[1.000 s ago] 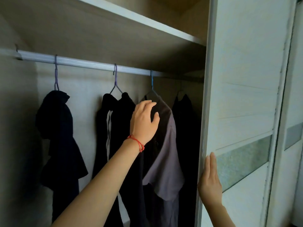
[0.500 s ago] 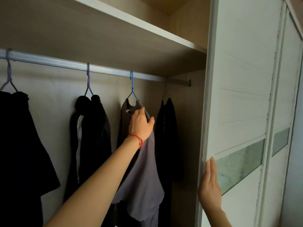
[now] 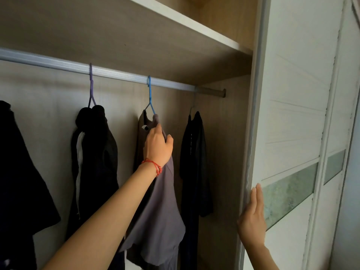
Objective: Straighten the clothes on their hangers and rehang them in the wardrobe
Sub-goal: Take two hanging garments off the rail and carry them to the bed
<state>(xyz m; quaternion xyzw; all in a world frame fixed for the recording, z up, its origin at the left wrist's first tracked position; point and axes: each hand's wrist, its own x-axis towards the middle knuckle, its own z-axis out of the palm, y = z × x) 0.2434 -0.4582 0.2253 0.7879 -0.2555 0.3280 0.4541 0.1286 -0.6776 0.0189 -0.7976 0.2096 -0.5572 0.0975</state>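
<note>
A grey shirt (image 3: 159,207) hangs crookedly on a blue hanger (image 3: 150,94) from the metal rail (image 3: 116,74). My left hand (image 3: 158,147), with a red string at the wrist, is closed on the shirt's shoulder just below the hanger. To its left a black garment with a white stripe (image 3: 95,162) hangs on a purple hanger (image 3: 91,84). To its right a dark garment (image 3: 194,162) hangs near the rail's end. My right hand (image 3: 252,221) lies flat, fingers up, against the edge of the sliding door (image 3: 292,114).
Another black garment (image 3: 19,182) hangs at the far left. A shelf (image 3: 175,18) runs above the rail. A second door panel (image 3: 342,133) stands further right. The wardrobe's side wall (image 3: 224,152) is close behind the rightmost garment.
The view has swung right and upward, so the clothes have slid left in the picture. My left hand has gone from touching the grey shirt to gripping its shoulder. My right hand stays on the door edge.
</note>
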